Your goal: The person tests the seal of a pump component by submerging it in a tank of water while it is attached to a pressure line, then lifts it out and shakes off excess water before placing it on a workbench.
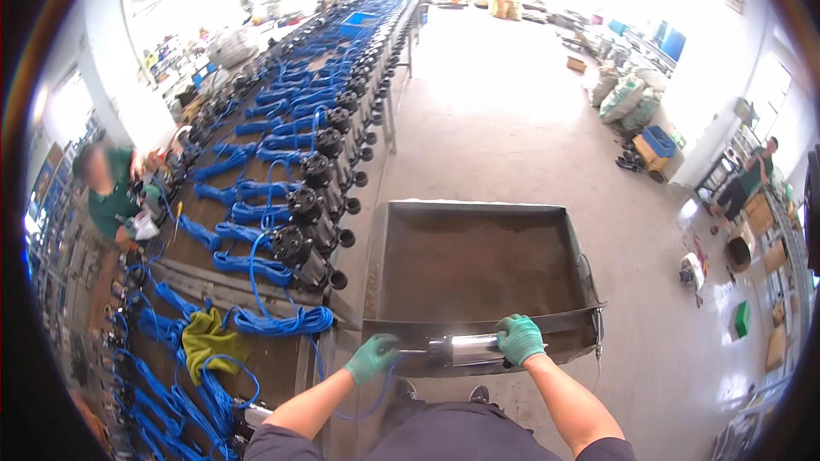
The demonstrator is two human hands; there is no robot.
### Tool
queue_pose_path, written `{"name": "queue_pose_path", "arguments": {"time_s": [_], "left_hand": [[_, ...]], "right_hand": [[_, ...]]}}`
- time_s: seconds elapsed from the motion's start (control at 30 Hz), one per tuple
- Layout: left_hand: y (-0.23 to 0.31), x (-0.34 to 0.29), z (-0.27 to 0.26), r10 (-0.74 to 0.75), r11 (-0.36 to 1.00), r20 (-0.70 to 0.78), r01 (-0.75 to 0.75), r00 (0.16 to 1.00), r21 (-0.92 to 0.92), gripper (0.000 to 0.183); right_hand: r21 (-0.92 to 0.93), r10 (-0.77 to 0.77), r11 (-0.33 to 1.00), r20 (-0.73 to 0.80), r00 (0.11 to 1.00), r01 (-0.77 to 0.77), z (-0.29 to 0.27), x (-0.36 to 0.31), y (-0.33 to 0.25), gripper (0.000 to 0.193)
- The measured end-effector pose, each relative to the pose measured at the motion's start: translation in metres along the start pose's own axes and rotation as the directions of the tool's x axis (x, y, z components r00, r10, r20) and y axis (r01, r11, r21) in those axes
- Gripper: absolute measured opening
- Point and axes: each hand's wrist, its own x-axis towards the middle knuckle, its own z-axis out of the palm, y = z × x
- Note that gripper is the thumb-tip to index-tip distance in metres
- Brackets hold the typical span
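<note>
A shiny cylindrical submersible pump lies level in front of me, over the near side of a metal tank with brownish water in it. My right hand, in a green glove, is wrapped round its right end. My left hand, gloved the same way, is closed at the thin rod-like left end. Below the left hand hangs a blue cable. Exactly how the left fingers meet the rod is hard to make out.
To my left runs a long bench with rows of pumps and blue cable bundles. A yellow-green cloth lies on it. Across the bench a person works; another person is far right. Sacks stand by the wall.
</note>
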Motion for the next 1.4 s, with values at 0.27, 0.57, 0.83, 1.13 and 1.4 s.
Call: {"name": "queue_pose_path", "arguments": {"time_s": [0.27, 0.57, 0.83, 1.13, 1.4], "left_hand": [[-0.009, 0.028, 0.008, -0.799, 0.528, 0.197, 0.82, 0.568, -0.222, 0.041], [0.012, 0.007, -0.017, 0.341, 0.798, 0.201, -0.396, 0.918, 0.455, 0.041], [0.001, 0.031, -0.003, -0.751, 0.433, 0.325, 0.8, 0.575, -0.415, 0.039], [-0.021, 0.005, 0.003, 0.05, 0.983, 0.004, -0.05, 0.999, 0.179, 0.022], [0.002, -0.009, -0.015, -0.656, 0.582, 0.15, 0.622, 0.74, -0.524, 0.022]], "right_hand": [[0.006, 0.044, 0.999, 0.087, 0.995, -0.045, 0.0, -0.003, -0.001, 0.025], [0.004, 0.056, 0.998, 0.096, 0.994, -0.056, -0.006, -0.006, -0.002, 0.024], [-0.028, 0.02, 0.999, 0.004, 1.0, -0.02, -0.002, -0.002, 0.0, 0.021], [-0.035, 0.005, 0.999, 0.012, 1.0, -0.004, 0.001, -0.005, -0.002, 0.019], [0.024, -0.001, 1.0, -0.02, 1.0, 0.002, 0.001, -0.008, 0.0, 0.016]]}}
